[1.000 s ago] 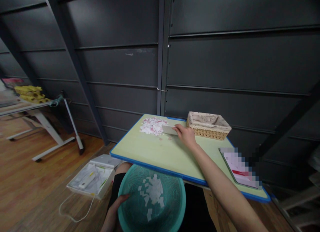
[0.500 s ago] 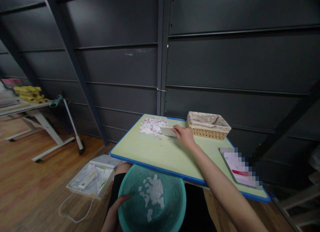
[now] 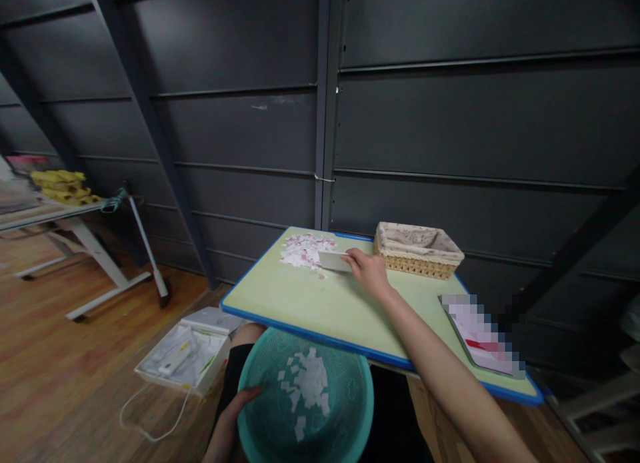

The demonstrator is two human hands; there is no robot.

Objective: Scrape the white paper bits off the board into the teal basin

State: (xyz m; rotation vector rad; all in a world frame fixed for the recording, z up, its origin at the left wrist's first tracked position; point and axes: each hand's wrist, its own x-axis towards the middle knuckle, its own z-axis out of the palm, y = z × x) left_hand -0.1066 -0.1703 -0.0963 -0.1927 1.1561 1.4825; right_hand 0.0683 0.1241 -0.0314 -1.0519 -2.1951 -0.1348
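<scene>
One pale card [image 3: 334, 262] in right fingers [image 3: 354, 256], paper scraps [image 3: 303, 251] beside it

We seem to be in an industrial workshop: dark metal wall panels [image 3: 240, 133] and a metal post [image 3: 324, 116] stand behind our blue-edged table [image 3: 285, 293], with wood-look flooring [image 3: 35, 290] and a white-legged worktable [image 3: 55, 214] leftward.
</scene>
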